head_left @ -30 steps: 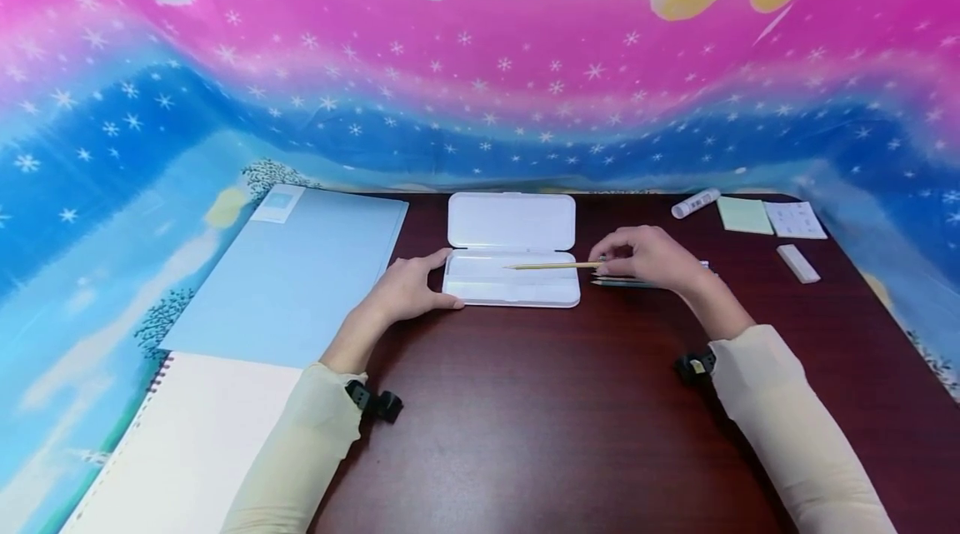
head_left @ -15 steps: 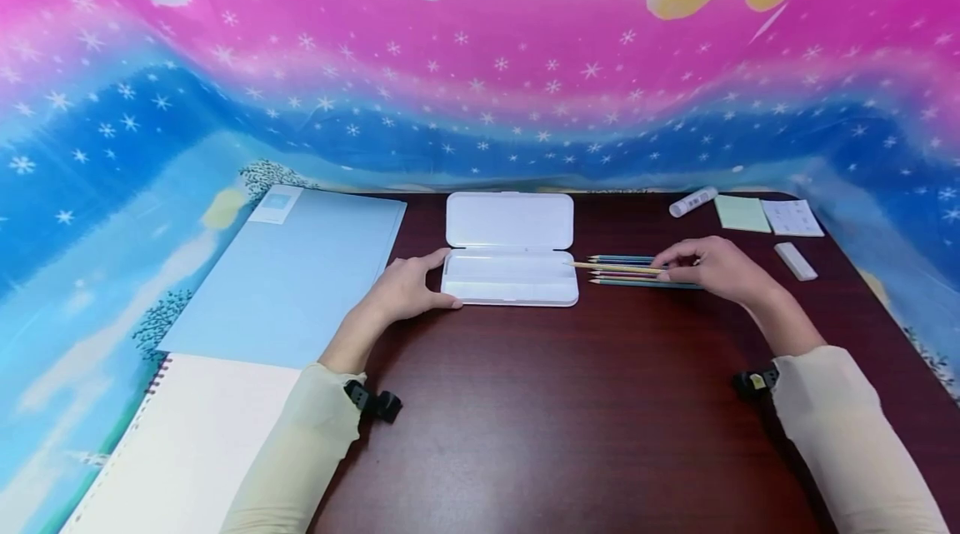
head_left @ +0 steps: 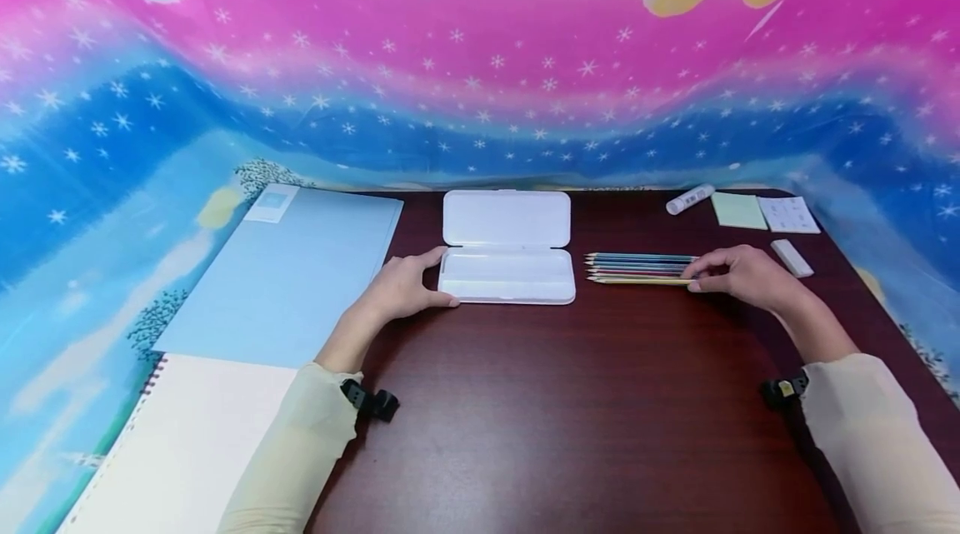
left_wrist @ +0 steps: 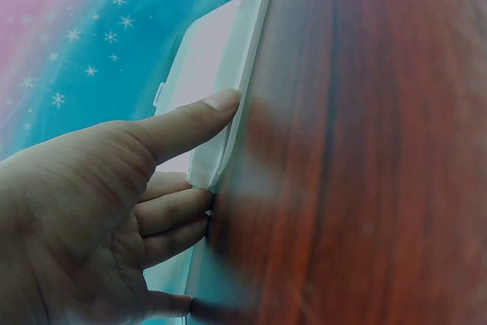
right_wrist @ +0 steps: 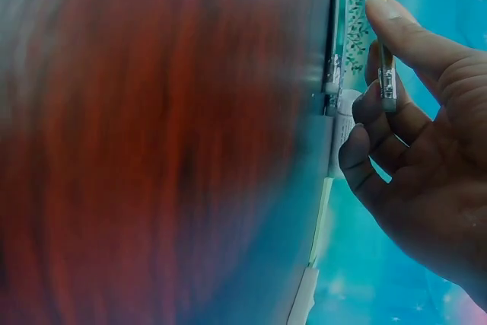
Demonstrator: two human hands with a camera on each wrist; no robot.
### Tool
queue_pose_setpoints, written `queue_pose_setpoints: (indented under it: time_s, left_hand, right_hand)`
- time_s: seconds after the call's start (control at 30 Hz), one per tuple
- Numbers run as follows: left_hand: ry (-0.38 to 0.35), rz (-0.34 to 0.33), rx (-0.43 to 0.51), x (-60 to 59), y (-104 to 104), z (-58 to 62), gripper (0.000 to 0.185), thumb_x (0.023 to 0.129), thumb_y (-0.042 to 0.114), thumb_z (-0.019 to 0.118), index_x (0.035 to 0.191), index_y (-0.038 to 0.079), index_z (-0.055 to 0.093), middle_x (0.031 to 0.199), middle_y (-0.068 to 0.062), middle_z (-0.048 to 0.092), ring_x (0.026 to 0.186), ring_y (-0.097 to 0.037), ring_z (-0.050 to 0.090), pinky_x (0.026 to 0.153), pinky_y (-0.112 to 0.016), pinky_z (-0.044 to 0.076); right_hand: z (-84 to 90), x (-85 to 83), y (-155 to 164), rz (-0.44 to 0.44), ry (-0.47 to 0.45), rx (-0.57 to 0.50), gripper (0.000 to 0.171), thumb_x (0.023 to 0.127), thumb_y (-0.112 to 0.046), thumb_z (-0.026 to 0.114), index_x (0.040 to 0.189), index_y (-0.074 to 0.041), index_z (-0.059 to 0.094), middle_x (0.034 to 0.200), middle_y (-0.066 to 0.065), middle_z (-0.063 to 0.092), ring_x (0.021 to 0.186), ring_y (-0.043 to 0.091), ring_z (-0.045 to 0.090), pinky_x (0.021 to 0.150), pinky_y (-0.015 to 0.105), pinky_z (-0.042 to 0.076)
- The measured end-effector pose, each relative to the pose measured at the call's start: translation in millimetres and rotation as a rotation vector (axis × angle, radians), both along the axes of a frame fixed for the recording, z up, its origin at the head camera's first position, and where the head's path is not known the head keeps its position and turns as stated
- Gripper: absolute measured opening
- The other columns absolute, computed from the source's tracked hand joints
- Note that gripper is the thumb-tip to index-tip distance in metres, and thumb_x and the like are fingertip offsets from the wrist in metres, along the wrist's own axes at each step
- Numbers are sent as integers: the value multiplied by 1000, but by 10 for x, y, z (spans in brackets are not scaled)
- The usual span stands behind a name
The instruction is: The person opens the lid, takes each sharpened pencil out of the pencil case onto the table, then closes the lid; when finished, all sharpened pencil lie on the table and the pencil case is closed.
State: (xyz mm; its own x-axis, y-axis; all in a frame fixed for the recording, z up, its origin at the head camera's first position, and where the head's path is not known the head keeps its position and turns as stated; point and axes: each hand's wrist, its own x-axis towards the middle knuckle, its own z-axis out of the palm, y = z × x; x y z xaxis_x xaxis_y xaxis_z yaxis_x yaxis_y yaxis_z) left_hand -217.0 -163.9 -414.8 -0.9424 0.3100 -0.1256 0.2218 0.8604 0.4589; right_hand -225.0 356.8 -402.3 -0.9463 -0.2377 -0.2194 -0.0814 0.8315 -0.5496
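An open white pencil case (head_left: 506,286) lies on the dark wooden table (head_left: 562,417), its lid (head_left: 506,219) folded back and its tray showing nothing inside. My left hand (head_left: 408,284) grips the case's left end, thumb along the front edge (left_wrist: 243,58), fingers (left_wrist: 175,211) curled at its side. To the right of the case lie several colored pencils (head_left: 637,263) in a row. My right hand (head_left: 720,271) pinches the back end of a yellow pencil (head_left: 637,280), the nearest one in that row. The right wrist view shows its metal ferrule (right_wrist: 387,81) between thumb (right_wrist: 403,32) and fingers.
A light blue folder (head_left: 300,267) and a spiral notebook (head_left: 187,442) cover the table's left side. At the back right are a glue stick (head_left: 690,199), a green sticky pad (head_left: 738,211), a white printed card (head_left: 787,215) and a white eraser (head_left: 791,257). A starry cloth hangs behind.
My right hand has carried the yellow pencil from over the case to the right and lowered it onto the near side of the pencil row. The left hand has stayed on the case.
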Motion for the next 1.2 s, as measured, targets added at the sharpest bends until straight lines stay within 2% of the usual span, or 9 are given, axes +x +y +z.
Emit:
queue_pose_setpoints:
  time_s: [0.07,0.17,0.27,0.37,0.57,0.73,0.9,1.07,1.2]
  left_hand:
    - [0,2,-2,-2,-5,5,96,80,51,82,159,17,37,145,-19,58,135,-37,55,123,-59,23]
    - [-2,-2,-4,-2,-5,9,96,81,51,81,159,17,36,146,-19,58,135,-37,55,122,-60,24]
    - [0,-4,0,1,-3,10,95,81,51,81,159,18,37,144,-19,59,134,-37,56,123,-60,23]
    - [3,1,1,0,-8,6,95,80,51,82,159,18,37,144,-18,60,133,-36,56,123,-59,22]
    - [3,-1,1,-6,-19,-9,96,81,51,81,159,17,37,146,-18,57,136,-36,54,124,-59,20]
    - [3,-2,5,-10,-5,-10,96,80,52,82,159,18,37,147,-16,57,136,-36,54,123,-59,23]
    - [14,-11,5,-10,8,-3,96,81,51,81,158,16,37,148,-17,57,135,-37,55,122,-60,24]
    - [-4,2,0,-1,5,3,95,81,52,81,159,19,37,145,-17,59,134,-37,55,122,-59,26]
    - [-9,10,-4,-1,10,3,95,81,52,81,159,20,37,143,-18,60,134,-37,55,120,-59,28]
  right_hand:
    - [-5,-8,-4,4,9,16,19,94,-31,73,108,-21,79,130,16,66,116,31,57,88,42,49]
    - [-16,-16,-17,7,16,37,16,94,-29,73,106,-20,78,112,10,70,96,24,56,76,34,46]
    - [-33,-24,-32,19,33,58,15,93,-29,74,103,-18,75,93,4,67,80,18,51,67,31,42]
    - [-48,-42,-59,48,59,76,11,93,-26,75,98,-16,73,86,1,66,74,15,50,65,30,41]
    - [-56,-85,-141,83,76,96,4,92,-19,75,91,-16,72,82,0,66,72,15,50,65,30,41]
    - [-39,-81,-159,65,89,114,5,92,-21,75,93,-16,73,83,-1,66,73,16,50,66,31,41]
    - [2,-69,-189,36,110,80,17,96,-31,70,104,-17,75,84,3,63,72,18,49,63,32,39]
    - [63,-135,-388,69,162,32,33,100,-43,62,115,-17,74,104,6,73,80,21,55,71,36,44]
    - [122,-237,-650,96,193,-10,39,103,-46,56,125,-18,72,124,10,72,90,23,58,79,40,46]
